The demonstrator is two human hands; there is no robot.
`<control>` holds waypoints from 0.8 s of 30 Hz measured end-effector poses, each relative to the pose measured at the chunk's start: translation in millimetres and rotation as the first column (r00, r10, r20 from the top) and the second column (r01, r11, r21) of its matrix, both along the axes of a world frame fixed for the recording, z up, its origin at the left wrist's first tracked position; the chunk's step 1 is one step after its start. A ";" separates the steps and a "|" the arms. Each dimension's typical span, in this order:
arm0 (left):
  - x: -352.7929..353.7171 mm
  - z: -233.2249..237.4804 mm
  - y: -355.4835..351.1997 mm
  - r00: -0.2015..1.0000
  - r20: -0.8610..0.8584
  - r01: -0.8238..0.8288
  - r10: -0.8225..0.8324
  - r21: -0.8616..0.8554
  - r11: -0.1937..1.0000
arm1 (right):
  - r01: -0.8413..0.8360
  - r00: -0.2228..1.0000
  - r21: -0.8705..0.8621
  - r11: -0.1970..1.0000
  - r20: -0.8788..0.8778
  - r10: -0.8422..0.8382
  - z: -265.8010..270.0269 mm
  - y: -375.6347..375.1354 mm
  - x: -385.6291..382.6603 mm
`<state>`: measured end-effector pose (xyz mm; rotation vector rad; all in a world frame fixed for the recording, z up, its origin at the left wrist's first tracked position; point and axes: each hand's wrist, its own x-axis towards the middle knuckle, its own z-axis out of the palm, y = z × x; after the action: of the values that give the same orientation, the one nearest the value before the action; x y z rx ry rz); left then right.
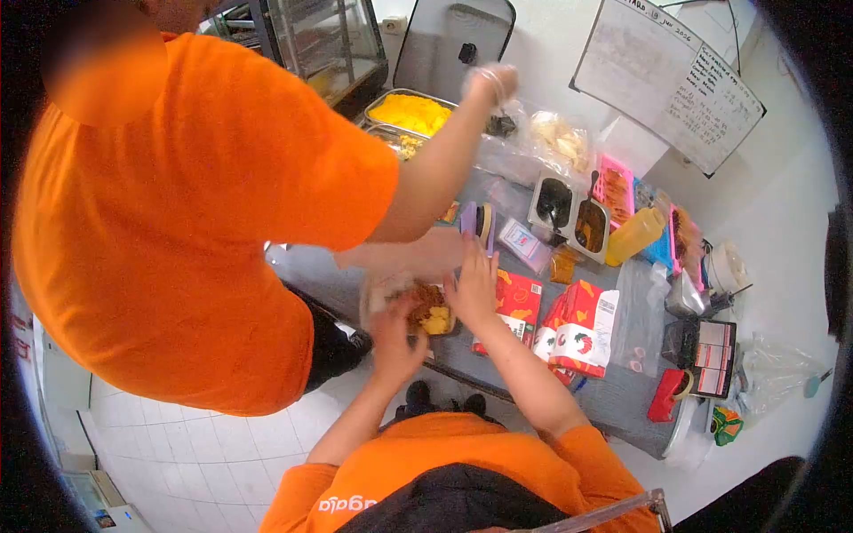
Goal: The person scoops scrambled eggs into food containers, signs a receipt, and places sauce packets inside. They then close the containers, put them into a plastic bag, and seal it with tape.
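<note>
A small container of food (434, 318), with brown and yellow pieces in it, stands at the table's front edge. My left hand (397, 336) is at its left side, fingers curved over the rim; what they hold, if anything, I cannot make out. To the right of the container, my right hand (475, 282) has its fingers stretched out, the tips near a purple object (469, 218). Red printed boxes (515, 306) lie just right of my right forearm.
A co-worker in an orange shirt (204, 204) stands close on the left, an arm reaching over the table past a tray of yellow food (410, 113). Metal sauce containers (593, 227), a yellow bottle (636, 236) and a pink basket (615, 191) stand at the back right.
</note>
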<state>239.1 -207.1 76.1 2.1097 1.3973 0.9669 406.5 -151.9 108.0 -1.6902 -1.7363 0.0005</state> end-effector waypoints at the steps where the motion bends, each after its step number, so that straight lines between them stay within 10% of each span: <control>1: -7.6 8.6 2.9 0.970 -0.097 -0.197 0.225 0.234 0.952 | 0.011 0.999 -0.053 0.999 -0.047 -0.014 0.5 1.4 2.7; 7: -72.2 0.1 47.0 0.950 -0.101 -0.283 0.294 0.115 0.952 | -0.302 0.953 -0.318 0.899 -0.105 0.282 -28.8 -18.1 34.8; 9: -88.0 -4.2 53.1 0.912 -0.408 -0.033 0.034 0.009 0.999 | -0.306 0.952 -0.238 0.922 -0.087 0.293 -48.2 -29.9 28.9; 17: -53.3 -76.5 41.6 0.923 0.317 -0.109 0.217 -0.326 0.939 | -0.207 0.836 -0.387 0.899 -0.547 -0.043 -68.7 -23.1 -4.6; 24: -56.4 -23.4 39.9 0.977 0.078 -0.147 0.199 -0.430 0.891 | -0.304 0.887 -0.419 0.856 -0.453 0.093 -49.4 -12.5 12.8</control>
<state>182.6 -167.2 52.7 1.6046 1.5869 0.7540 419.3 -164.4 58.6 -1.6603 -1.6472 0.9033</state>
